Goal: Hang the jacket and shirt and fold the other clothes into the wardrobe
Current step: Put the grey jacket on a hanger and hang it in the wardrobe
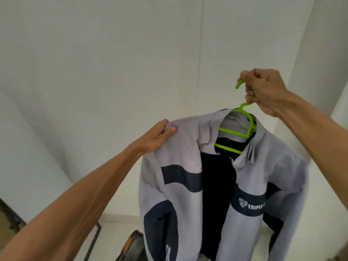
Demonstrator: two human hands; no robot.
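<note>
A light grey jacket (pixel 180 166) with dark navy panels and a white logo on the chest hangs open on a bright green plastic hanger (pixel 236 131). My right hand (pixel 263 91) grips the hanger's hook and holds it up in front of me. My left hand (pixel 160 135) pinches the jacket's left shoulder, thumb on top of the cloth. The jacket's lower part runs out of the bottom of the view. No shirt or other clothes show.
White walls (pixel 113 72) meet in a corner behind the jacket, with a pale floor (pixel 120 219) below. A dark frame edge (pixel 95 240) and a dark object with an orange strip (pixel 130 245) lie low on the floor at the left of the jacket.
</note>
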